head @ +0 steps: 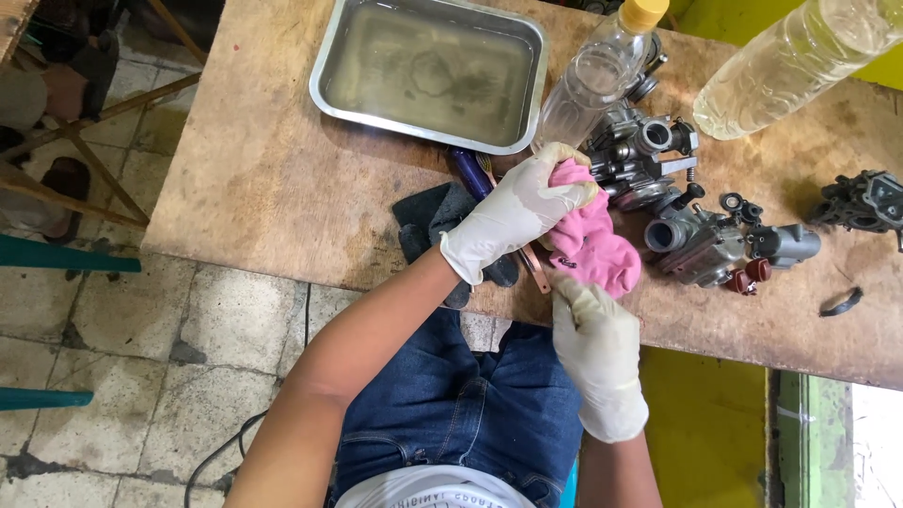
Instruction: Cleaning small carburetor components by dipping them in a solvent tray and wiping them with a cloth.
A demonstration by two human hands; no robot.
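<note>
Gloved hands on pink cloth (pixel 594 243), counter (pixel 273 179) edge.
Left hand (pixel 515 214) and right hand (pixel 594 353) both grasping it; carburetors (pixel 696 243) at 3 o'clock.

Two clear plastic bottles (pixel 602 75) (pixel 800 61) stand at the table's far edge, seemingly without labels.

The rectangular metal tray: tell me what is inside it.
The rectangular metal tray holds shallow, cloudy liquid with faint dark smudges showing through near the middle. Whether any small part lies in it cannot be told.
</note>
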